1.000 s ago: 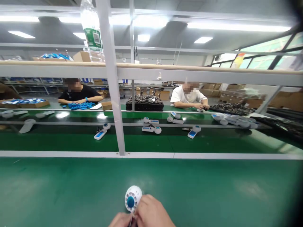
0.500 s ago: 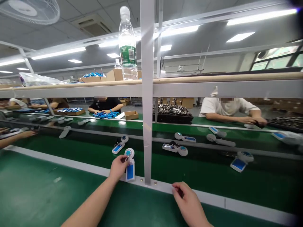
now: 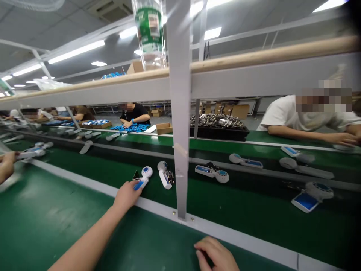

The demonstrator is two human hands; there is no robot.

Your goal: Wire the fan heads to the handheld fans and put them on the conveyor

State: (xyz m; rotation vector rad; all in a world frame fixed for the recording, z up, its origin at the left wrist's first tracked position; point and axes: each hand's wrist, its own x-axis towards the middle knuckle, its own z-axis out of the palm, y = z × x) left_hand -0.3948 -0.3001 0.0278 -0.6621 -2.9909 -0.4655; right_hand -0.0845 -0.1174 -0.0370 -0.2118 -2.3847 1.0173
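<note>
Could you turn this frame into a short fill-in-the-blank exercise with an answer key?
1. The left hand touches a white device with a ____ panel.
2. In this view, the left hand is to the left of the metal post, and the right hand is to its ____.
3. The bottle on the shelf has a ____ label.
4. The person at the far right wears a ____ shirt.

Missing words: blue; right; green; white.

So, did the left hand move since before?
Yes, the left hand has moved left, farther from the upright grey post.
</note>
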